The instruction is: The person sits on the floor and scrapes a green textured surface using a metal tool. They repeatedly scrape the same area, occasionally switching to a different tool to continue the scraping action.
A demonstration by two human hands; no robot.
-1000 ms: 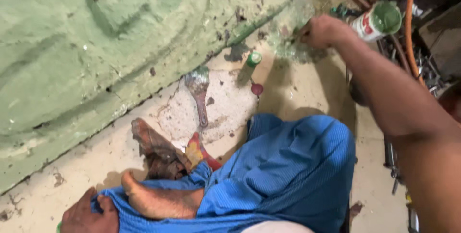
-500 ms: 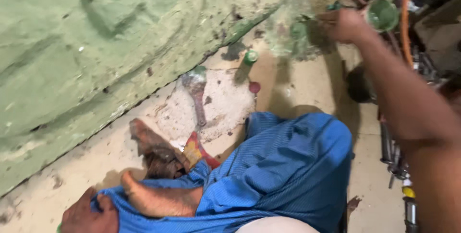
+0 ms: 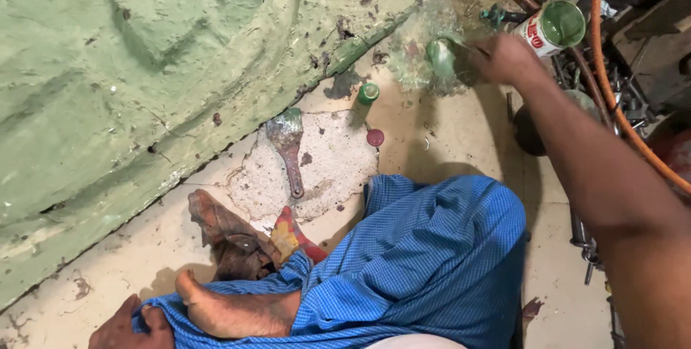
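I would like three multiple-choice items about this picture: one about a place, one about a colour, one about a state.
1. Where does the worn brush lie?
A. on the floor beside the green slab
B. inside the tin
C. on the blue cloth

2. What colour is the paint inside the open tin?
A. red
B. green
C. white

3. What is the right hand doing?
A. resting flat on the knee
B. gripping a paint-covered tool near the tin
C. lifting the brush

Answers:
1. A: it lies flat on the pale floor patch, just below the edge of the green slab.
2. B: the inside of the tin shows green.
3. B: its fingers close around a green-smeared tool held low over the floor; what kind of tool it is cannot be told.
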